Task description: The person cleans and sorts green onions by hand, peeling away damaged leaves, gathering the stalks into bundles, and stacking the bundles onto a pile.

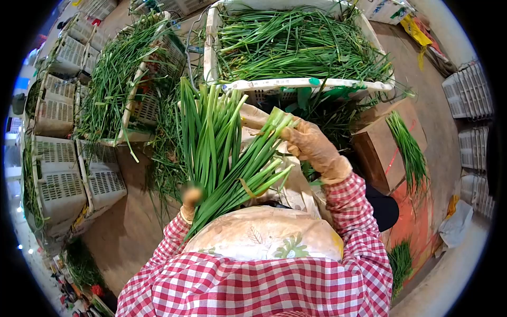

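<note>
Long green stalks [216, 153] with pale cut ends lie across my lap, over a stained apron [264, 232]. My right hand [309, 145], in a tan glove, is closed round the pale ends of one slanting bunch [264, 138]. At the left side of the stalks is my left hand [191, 201], also gloved; it is partly blurred and its fingers cannot be made out. Stalk ends point up toward the large crate.
A white crate [301, 83] full of green stalks stands in front. Another heaped crate [134, 100] is at the left, beside stacked crates [59, 171]. A cardboard box [377, 153] bearing a bunch [406, 145] stands at the right.
</note>
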Available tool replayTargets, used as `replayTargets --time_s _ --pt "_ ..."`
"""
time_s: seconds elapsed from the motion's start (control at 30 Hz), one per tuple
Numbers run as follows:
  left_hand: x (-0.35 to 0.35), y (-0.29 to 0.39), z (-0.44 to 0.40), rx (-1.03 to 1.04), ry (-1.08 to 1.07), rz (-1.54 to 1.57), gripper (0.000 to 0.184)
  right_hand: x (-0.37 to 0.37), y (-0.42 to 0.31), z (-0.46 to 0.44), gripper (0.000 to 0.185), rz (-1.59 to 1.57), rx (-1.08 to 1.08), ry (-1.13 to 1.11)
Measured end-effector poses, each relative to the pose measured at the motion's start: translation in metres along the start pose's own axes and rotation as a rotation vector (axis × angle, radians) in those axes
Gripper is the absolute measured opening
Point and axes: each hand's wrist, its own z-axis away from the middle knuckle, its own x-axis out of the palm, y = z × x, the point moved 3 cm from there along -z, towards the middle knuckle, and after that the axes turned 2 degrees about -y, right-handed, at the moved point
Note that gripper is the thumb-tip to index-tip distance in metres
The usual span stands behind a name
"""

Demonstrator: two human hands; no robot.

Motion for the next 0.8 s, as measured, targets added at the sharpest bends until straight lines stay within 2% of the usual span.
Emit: replayTargets --time_s 0.07,0.1,0.17,0.2,0.27,0.3,0.33,0.37,0.4,0.43,0.5,0.57,0.63,0.7,0.77,0.8 --pt "-0.002 -0.001 0.003 0.025 0.038 0.003 0.072 0.012 -0.004 0.001 0.044 -0.041 -0.025 0.064" --pt "-0.004 -0.002 0.005 0.028 0.042 0.005 0.072 0.012 0.002 0.000 0.044 -0.042 -0.022 0.060" --pt "-0.010 -0.002 0.006 0.028 0.052 0.092 0.072 0.005 0.009 0.000 0.035 0.140 -0.254 0.126" --pt "-0.011 -0.001 0.006 0.028 0.050 0.094 0.072 0.002 0.003 0.006 0.027 0.373 -0.208 0.215" --pt "-0.013 0.002 0.005 0.033 0.015 0.023 0.073 -0.024 -0.007 0.011 0.023 0.733 -0.592 0.403" --pt "-0.015 0.004 0.006 0.039 0.001 -0.010 0.074 -0.044 -0.025 0.015 0.009 1.028 -0.693 0.536" --pt "-0.016 0.004 0.006 -0.052 -0.086 0.067 0.076 -0.067 -0.039 0.019 0.012 0.902 -0.755 0.679" --pt "-0.016 0.004 0.007 -0.047 -0.086 0.073 0.076 -0.084 -0.059 0.024 0.012 1.635 -0.747 0.850" --pt "-0.015 0.004 0.010 -0.037 -0.077 0.039 0.076 -0.095 -0.072 0.024 0.017 1.796 -0.314 1.013" --pt "-0.011 0.006 0.010 -0.030 -0.070 0.002 0.076 -0.086 -0.083 0.028 0.032 1.782 -0.565 1.029" --pt "-0.001 0.008 0.010 -0.016 -0.054 -0.071 0.076 -0.052 -0.091 0.028 0.037 1.378 -0.385 0.816" --pt "0.003 0.010 0.011 -0.005 -0.027 -0.146 0.076 -0.010 -0.086 0.021 0.036 1.217 -0.478 0.436" --pt "0.001 0.010 0.014 -0.021 -0.016 -0.133 0.075 0.035 -0.081 0.014 0.034 1.455 -0.203 0.162" --pt "0.007 0.011 0.012 -0.027 -0.050 -0.145 0.076 0.049 -0.058 -0.002 0.028 1.624 -0.187 -0.001" --pt "0.009 0.011 0.010 0.008 -0.042 -0.152 0.075 0.047 -0.028 -0.012 0.015 1.698 -0.183 -0.006" --pt "0.011 0.010 0.008 0.045 -0.034 -0.154 0.074 0.048 -0.015 -0.012 0.011 1.619 -0.426 0.064"
